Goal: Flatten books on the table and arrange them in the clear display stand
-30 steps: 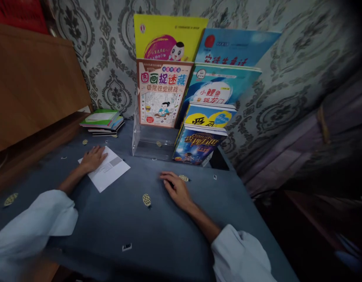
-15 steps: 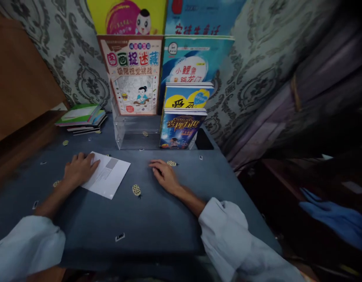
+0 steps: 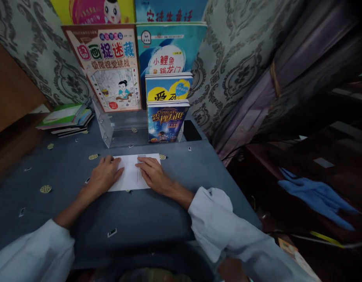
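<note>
A flat white paper piece [image 3: 129, 178], with a grey patch and small print near its right side, lies on the blue-grey tablecloth [image 3: 134, 219]. Whether it is a thin booklet or a single sheet I cannot tell. My left hand [image 3: 105, 173] rests on its left end, fingers stretched out and thumb apart. On the right part lies my right hand [image 3: 154, 175], its fingers extended over the print and hiding some of it. Neither hand is closed around the paper.
Behind the paper stands a clear acrylic rack [image 3: 107, 131] holding upright children's books [image 3: 113, 66], [image 3: 167, 121]. A black phone-like slab [image 3: 191, 130] lies beside it. Stacked booklets [image 3: 65, 119] sit at the back left. A blue cloth [image 3: 316, 197] lies to the right.
The white paper has shifted right and turned nearly square to the table's front, with my left hand on it. My right hand has come down onto its right part. The camera view has shifted.
</note>
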`<state>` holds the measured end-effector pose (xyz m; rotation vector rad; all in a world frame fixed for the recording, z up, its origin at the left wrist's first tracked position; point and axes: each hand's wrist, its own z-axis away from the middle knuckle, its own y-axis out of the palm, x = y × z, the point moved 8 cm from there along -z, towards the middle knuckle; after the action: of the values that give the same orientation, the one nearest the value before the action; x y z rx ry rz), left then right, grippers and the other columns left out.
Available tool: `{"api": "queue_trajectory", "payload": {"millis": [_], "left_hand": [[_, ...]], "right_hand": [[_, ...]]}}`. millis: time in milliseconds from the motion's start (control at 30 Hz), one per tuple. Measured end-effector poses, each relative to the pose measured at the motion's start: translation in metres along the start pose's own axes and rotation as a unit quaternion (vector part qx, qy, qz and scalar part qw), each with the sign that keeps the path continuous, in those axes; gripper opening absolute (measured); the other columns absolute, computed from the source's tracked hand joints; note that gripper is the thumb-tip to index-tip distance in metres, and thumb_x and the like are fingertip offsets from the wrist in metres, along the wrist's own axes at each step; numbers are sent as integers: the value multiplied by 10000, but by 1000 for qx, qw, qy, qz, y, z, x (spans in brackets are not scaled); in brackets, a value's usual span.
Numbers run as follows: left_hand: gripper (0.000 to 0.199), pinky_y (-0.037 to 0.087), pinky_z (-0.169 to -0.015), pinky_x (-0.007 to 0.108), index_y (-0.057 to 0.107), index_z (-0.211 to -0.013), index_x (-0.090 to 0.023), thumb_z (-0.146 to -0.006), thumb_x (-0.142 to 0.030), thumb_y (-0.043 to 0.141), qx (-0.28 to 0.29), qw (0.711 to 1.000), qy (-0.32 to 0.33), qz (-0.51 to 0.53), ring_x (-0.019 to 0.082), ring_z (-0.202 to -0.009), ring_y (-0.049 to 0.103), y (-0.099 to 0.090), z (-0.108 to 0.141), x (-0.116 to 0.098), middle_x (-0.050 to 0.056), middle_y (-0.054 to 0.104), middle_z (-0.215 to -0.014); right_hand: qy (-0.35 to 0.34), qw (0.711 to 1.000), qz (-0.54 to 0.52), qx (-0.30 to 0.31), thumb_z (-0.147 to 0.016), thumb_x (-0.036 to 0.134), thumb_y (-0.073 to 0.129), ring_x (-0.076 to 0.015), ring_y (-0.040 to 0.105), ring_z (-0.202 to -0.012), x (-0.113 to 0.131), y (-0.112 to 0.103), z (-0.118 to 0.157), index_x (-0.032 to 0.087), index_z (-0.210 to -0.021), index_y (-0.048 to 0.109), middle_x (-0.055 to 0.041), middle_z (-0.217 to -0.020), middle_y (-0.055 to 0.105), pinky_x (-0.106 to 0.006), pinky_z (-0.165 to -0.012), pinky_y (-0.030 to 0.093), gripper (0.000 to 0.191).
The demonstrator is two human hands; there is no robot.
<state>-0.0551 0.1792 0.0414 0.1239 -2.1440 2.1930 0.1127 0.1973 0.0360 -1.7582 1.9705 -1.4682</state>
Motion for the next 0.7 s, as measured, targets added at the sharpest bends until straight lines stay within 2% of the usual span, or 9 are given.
{"api": "queue_trajectory", "payload": {"millis": [100, 233, 333, 467, 567, 700], "left_hand": [[411, 533, -815, 395, 602, -1337, -180, -997, -365, 464, -26, 999, 45, 15, 324, -1105, 565, -2, 1, -23, 162, 585, -1210], [328, 522, -836, 372, 656, -1233, -191, -1001, -344, 483, -51, 994, 84, 51, 280, -1044, 587, -2, 2, -40, 124, 595, -1131], [309, 522, -815, 355, 671, -1186, -190, -1008, -323, 457, -59, 994, 75, 48, 264, -1013, 604, -1, 2, -43, 112, 599, -1072], [336, 526, -718, 321, 653, -1224, -198, -1024, -315, 410, -42, 997, 55, 16, 272, -1054, 609, 1, 2, -47, 123, 603, -1100], [372, 529, -674, 316, 640, -1244, -184, -1040, -305, 353, -22, 998, 53, -4, 283, -1091, 591, 1, 4, -52, 138, 601, -1145], [398, 539, -660, 333, 621, -1286, -169, -1043, -308, 338, -9, 999, 50, -5, 297, -1109, 571, 0, 6, -54, 149, 600, -1169]], "right_hand": [[-12, 999, 19, 33, -967, 94, 480, -264, 594, -1266, 5, 7, 0, 161, -1222, 673, -169, -1370, 637, -476, -1085, 479, 326], [-4, 996, 48, 76, -957, 70, 476, -270, 572, -1315, 4, 16, 1, 140, -1288, 635, -180, -1410, 613, -476, -1112, 463, 374], [4, 993, 61, 101, -978, 85, 450, -268, 554, -1349, 2, 25, 2, 139, -1340, 598, -182, -1436, 597, -482, -1140, 442, 395], [9, 993, 51, 111, -1028, 177, 421, -266, 488, -1425, -2, 32, 7, 150, -1412, 541, -179, -1499, 547, -510, -1197, 389, 404], [22, 993, 49, 108, -1037, 251, 443, -275, 435, -1467, -11, 29, 16, 133, -1440, 515, -187, -1544, 495, -517, -1220, 371, 426], [53, 994, 49, 84, -1024, 290, 482, -294, 414, -1479, -28, 4, 38, 153, -1444, 522, -169, -1565, 472, -535, -1226, 373, 444]]}}
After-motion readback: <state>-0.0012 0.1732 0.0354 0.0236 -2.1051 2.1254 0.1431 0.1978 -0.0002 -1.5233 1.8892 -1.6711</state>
